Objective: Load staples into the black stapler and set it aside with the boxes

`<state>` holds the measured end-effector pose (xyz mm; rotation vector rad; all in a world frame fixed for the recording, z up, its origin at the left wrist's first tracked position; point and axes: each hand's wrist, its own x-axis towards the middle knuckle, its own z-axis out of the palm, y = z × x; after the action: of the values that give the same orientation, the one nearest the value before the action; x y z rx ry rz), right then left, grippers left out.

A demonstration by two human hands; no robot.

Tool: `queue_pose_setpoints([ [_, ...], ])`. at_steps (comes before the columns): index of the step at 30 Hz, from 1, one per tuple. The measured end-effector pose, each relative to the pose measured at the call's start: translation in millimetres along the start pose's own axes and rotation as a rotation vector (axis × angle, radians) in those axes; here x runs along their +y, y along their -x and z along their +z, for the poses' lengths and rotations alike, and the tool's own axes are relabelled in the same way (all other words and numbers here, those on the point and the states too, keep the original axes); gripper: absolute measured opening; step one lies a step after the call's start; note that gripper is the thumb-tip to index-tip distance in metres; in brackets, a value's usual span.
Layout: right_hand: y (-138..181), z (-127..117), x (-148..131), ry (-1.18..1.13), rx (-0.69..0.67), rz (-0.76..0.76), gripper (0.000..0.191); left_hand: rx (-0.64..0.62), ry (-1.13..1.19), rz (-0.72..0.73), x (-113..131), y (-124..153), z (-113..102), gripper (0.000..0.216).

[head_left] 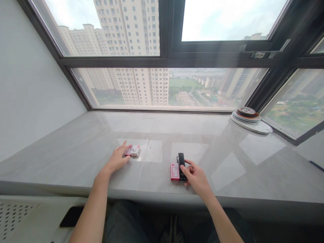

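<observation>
My left hand [118, 158] is at the left on the grey stone sill. Its thumb and fingers close around the left side of a small red-and-white box [135, 150], with one finger raised off it. A seam or second small box may lie under the fingers; I cannot tell. My right hand [194, 175] grips a black stapler [181, 163] by its right side, thumb on top and fingers along the edge. The stapler points away from me. Directly to its left, touching or almost touching it, lies a flat red-and-white box [174, 171].
A stack of plates [253, 126] stands in the far right corner against the window frame [162, 62]. A white wall [37, 84] bounds the left side. Below the front edge of the sill [76, 175], a dark flat object [72, 216] rests on a pale perforated surface [25, 219].
</observation>
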<state>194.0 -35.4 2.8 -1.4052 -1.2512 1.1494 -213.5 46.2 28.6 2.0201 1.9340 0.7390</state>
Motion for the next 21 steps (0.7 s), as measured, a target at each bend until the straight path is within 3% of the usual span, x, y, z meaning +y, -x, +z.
queue_pose_setpoints([
  [4, -1, 1, 2, -0.016, -0.013, 0.008, 0.064, -0.122, 0.023, 0.007, -8, 41, -5, 0.061],
  [6, -1, 1, 3, -0.012, -0.013, 0.011, 0.064, -0.169, 0.051, -0.018, 7, 62, -7, 0.062],
  [9, -2, 1, 5, 0.004, -0.013, 0.008, 0.064, -0.232, 0.159, 0.035, 52, 80, 0, 0.063],
  [15, -3, 0, 6, 0.017, -0.03, -0.005, 0.065, -0.204, 0.454, 0.337, 160, 72, 46, 0.054],
  [18, -2, -1, 5, 0.023, -0.046, -0.022, 0.066, -0.273, 0.515, 0.398, 181, 65, 67, 0.059],
  [21, -1, -1, 4, 0.034, -0.053, -0.038, 0.065, -0.354, 0.583, 0.381, 180, 63, 81, 0.065],
])
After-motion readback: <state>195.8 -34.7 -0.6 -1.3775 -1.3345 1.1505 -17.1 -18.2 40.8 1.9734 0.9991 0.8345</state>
